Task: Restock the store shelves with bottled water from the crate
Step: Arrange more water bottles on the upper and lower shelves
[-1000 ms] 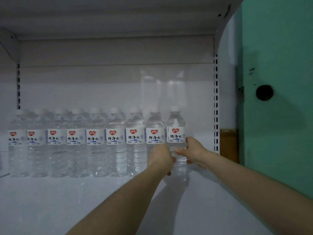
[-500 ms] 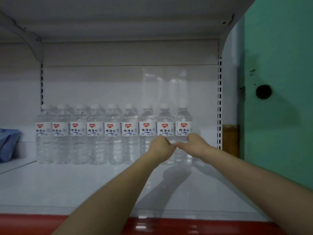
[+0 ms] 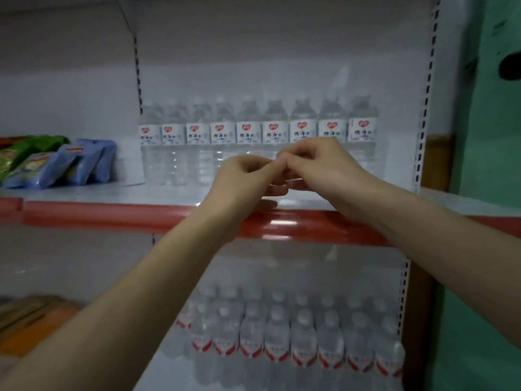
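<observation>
Nine bottles (image 3: 249, 134) line back of upper shelf (image 3: 127, 193); lower shelf (image 3: 153, 373) approx. full. Left hand (image 3: 248, 176) & right hand (image 3: 318, 165): fingers curled, tips touching, nothing visibly held. Front rows prob. left to fill; crate not in view.

Blurred, unreadable lower bottles (image 3: 303, 342)

A small shop, seen over my own reach.

Just behind my left hand (image 3: 242, 176) and right hand (image 3: 318, 165), a row of identical labelled water bottles (image 3: 253, 131) stands on a white metal shelf (image 3: 169, 194) with a red front strip (image 3: 112, 214). Below the hands are ranks of packed bottles (image 3: 304, 340). Well to their left, snack packets (image 3: 56, 165) lean in a row. A slotted upright (image 3: 427, 94) stands to their right.
</observation>
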Motion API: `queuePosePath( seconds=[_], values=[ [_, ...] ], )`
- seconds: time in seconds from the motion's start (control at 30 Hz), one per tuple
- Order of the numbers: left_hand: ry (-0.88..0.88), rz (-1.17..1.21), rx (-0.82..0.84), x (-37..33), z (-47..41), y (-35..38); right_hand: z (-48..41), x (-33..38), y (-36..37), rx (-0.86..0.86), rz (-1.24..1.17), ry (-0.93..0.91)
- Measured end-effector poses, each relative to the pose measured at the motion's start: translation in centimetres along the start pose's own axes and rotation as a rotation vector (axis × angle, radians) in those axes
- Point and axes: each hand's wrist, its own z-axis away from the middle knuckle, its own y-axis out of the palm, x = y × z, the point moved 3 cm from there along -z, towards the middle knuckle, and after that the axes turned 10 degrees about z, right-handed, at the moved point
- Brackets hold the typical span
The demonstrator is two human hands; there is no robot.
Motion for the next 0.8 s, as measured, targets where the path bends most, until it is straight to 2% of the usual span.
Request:
queuePosePath(
  seconds=[0.1, 0.23, 0.5, 0.6, 0.8],
  values=[
    [0.007, 0.032, -0.077, 0.4, 4.2, -3.4, 3.0, 1.9, 3.6, 0.039, -0.018, -0.047],
    [-0.028, -0.04, -0.154, 2.2, 10.3, -8.0, 7.5, 2.9, 9.0, 0.169, -0.084, -0.045],
    [-0.433, -0.227, -0.307, 12.1, 24.6, -17.5, 18.9, -1.1, 25.1, 0.629, -0.154, 0.235],
    [-0.562, -0.304, -0.374, 15.7, 30.4, -20.7, 23.3, -2.7, 30.9, 0.813, -0.101, 0.3],
    [-0.727, -0.296, -0.535, 23.2, 39.6, -22.7, 32.0, -6.8, 39.6, 1.111, 0.059, 0.402]
  ],
)
